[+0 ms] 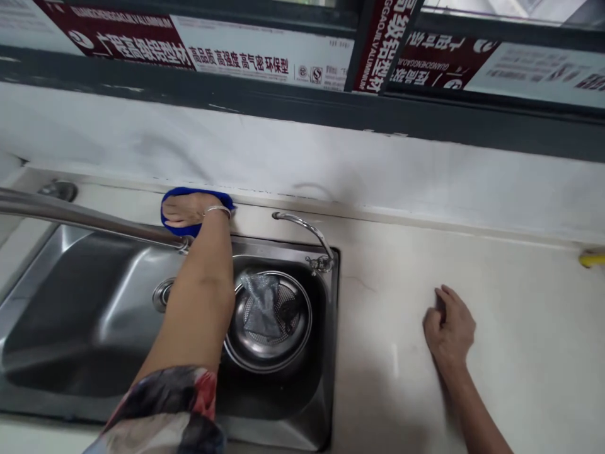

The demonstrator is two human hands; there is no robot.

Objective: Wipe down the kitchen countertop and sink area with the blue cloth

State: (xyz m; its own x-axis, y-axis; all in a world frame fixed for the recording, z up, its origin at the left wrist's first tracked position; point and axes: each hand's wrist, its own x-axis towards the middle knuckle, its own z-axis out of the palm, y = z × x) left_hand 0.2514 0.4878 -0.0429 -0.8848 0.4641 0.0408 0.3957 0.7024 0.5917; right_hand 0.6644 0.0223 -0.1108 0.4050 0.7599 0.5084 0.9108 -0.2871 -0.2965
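My left hand [182, 209] presses a blue cloth [222, 200] onto the counter strip between the double sink and the wall. Its fingers are bent over the cloth, which shows all round them. A bracelet circles that wrist, and the forearm crosses above the sink [278, 425]. Over the pale countertop [387, 315], to the right of the sink, my right hand [451, 328] is loosely bent. A gap shows between its thumb and fingers, and nothing is visible in it.
A steel colander [267, 362] with a grey mesh cloth [263, 309] sits in the right basin. A thin curved tap [307, 227] rises at the sink's back corner. The large faucet spout [94, 217] spans the left basin. Something yellow [593, 258] lies at the far right.
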